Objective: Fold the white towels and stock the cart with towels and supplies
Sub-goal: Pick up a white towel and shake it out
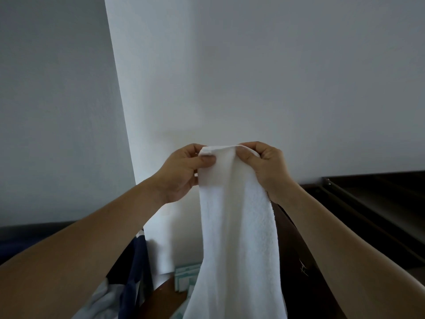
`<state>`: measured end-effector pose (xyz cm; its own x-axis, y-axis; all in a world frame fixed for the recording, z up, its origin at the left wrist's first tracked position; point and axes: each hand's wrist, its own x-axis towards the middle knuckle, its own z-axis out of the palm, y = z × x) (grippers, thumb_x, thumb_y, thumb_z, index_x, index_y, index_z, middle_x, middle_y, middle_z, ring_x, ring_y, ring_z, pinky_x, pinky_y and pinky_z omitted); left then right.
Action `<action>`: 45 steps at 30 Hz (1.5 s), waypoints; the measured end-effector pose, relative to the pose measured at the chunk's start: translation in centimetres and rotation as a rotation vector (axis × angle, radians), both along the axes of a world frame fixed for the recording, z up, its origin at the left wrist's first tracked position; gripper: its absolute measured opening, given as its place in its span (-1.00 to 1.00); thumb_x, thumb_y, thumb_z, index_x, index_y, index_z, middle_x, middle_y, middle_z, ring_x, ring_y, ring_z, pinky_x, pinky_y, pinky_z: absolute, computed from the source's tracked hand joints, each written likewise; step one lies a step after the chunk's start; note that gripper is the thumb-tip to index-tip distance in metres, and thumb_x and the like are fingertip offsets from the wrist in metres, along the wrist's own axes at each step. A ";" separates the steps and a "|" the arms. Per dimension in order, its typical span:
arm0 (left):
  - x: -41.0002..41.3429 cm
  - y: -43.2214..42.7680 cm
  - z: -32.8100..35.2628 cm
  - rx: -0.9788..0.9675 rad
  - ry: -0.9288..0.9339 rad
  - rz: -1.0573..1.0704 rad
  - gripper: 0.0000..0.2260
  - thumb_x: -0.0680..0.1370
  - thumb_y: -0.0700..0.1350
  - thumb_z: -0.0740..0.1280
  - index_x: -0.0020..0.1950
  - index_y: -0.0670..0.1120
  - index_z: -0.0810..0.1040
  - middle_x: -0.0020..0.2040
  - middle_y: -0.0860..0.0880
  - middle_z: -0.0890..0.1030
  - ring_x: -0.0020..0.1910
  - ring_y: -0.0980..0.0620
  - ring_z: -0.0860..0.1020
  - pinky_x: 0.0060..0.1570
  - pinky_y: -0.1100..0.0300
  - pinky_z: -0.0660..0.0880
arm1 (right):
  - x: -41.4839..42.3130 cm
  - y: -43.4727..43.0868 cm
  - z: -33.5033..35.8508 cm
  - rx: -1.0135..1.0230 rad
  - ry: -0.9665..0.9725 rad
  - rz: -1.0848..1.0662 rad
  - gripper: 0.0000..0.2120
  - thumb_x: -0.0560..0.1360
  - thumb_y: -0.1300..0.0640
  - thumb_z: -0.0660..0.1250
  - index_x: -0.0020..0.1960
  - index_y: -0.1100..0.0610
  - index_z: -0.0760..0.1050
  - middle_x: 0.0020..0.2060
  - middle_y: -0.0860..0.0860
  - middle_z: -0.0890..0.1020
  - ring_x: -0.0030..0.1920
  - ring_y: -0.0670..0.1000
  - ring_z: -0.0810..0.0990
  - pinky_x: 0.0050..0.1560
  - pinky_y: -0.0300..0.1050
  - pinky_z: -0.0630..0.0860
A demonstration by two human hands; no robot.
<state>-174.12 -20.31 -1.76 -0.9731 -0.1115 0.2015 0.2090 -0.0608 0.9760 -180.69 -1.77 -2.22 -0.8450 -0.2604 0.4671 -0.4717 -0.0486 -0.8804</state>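
A white towel (236, 226) hangs lengthwise in the air in front of me, folded narrow, its lower end running out of the frame at the bottom. My left hand (181, 171) pinches the towel's top left corner between thumb and fingers. My right hand (264, 164) pinches the top right corner, close beside the left hand. Both arms are raised toward a white wall. No cart is in view.
Dark wooden furniture (368, 215) with a metal rail stands at the right. Dark blue and pale fabric (128, 284) lies at the lower left. Small light boxes (186, 277) sit behind the towel low down. A wall corner (119, 111) runs up the left.
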 end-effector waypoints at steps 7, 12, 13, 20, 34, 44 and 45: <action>-0.2 0.5 0.0 0.107 -0.004 -0.141 -0.64 0.65 -0.13 0.22 0.33 -0.35 0.49 0.28 -0.23 0.59 0.29 -0.13 0.56 0.30 -0.01 0.50 | 0.1 0.4 0.1 -0.031 0.019 0.002 -0.85 0.52 0.08 0.45 -0.18 -0.14 0.67 -0.13 -0.15 0.71 -0.11 -0.16 0.66 -0.04 -0.15 0.59; -0.4 0.5 0.1 0.104 0.001 -0.096 -0.64 0.62 -0.07 0.27 0.29 -0.28 0.55 0.22 -0.17 0.64 0.21 -0.08 0.60 0.21 0.04 0.53 | -0.3 0.7 -0.4 -0.021 0.059 0.002 -0.83 0.54 0.07 0.42 -0.10 -0.21 0.66 -0.19 -0.18 0.69 -0.15 -0.16 0.64 -0.05 -0.14 0.54; -0.5 0.6 0.5 0.091 0.007 -0.054 -0.65 0.58 -0.05 0.32 0.26 -0.26 0.58 0.17 -0.15 0.66 0.13 -0.07 0.62 0.12 0.07 0.57 | -0.3 0.8 -0.5 -0.009 0.085 -0.003 -0.81 0.56 0.08 0.40 -0.05 -0.24 0.65 -0.29 -0.19 0.65 -0.23 -0.14 0.61 -0.09 -0.13 0.53; -1.8 1.7 4.3 -0.013 0.044 0.146 -0.78 0.51 -0.15 0.46 0.12 -0.20 0.65 -0.04 -0.07 0.68 -0.06 -0.01 0.63 -0.02 0.03 0.62 | 0.0 1.5 -0.9 0.101 0.201 -0.080 -0.76 0.58 0.10 0.34 -0.11 -0.25 0.47 -0.33 -0.23 0.55 -0.39 -0.17 0.49 -0.31 -0.21 0.44; -1.9 2.5 7.0 -0.268 0.206 0.281 -0.94 0.57 -0.20 0.39 -0.06 -0.12 0.67 -0.09 -0.12 0.68 -0.11 -0.02 0.64 0.06 0.07 0.60 | 0.8 5.5 -4.7 0.398 0.004 0.005 -0.69 0.56 0.04 0.40 -0.33 0.09 0.50 -0.57 -0.20 0.47 -0.53 -0.22 0.41 -0.43 -0.41 0.29; -2.1 -1.0 5.5 -0.333 0.185 0.477 -0.86 0.57 -0.18 0.39 -0.18 -0.04 0.65 -0.12 -0.09 0.64 -0.13 0.00 0.58 0.17 -0.05 0.55 | 0.0 6.7 -11.5 0.735 -0.066 0.047 -0.82 0.52 0.07 0.44 -0.24 -0.06 0.53 -0.33 -0.12 0.60 -0.32 -0.21 0.56 -0.26 -0.40 0.42; -2.0 -1.2 5.6 -0.328 0.189 0.489 -0.87 0.56 -0.18 0.39 -0.18 -0.05 0.65 -0.11 -0.10 0.64 -0.12 -0.01 0.58 0.17 -0.07 0.55 | 0.0 6.7 -12.2 0.756 -0.071 0.046 -0.79 0.52 0.08 0.44 -0.26 -0.05 0.52 -0.35 -0.11 0.59 -0.33 -0.21 0.54 -0.29 -0.41 0.40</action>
<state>-176.16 -21.48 3.88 -0.7689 -0.4390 0.4648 0.3077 0.3831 0.8709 -180.67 4.91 -14.42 -0.8470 -0.5235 0.0921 -0.4246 0.5620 -0.7099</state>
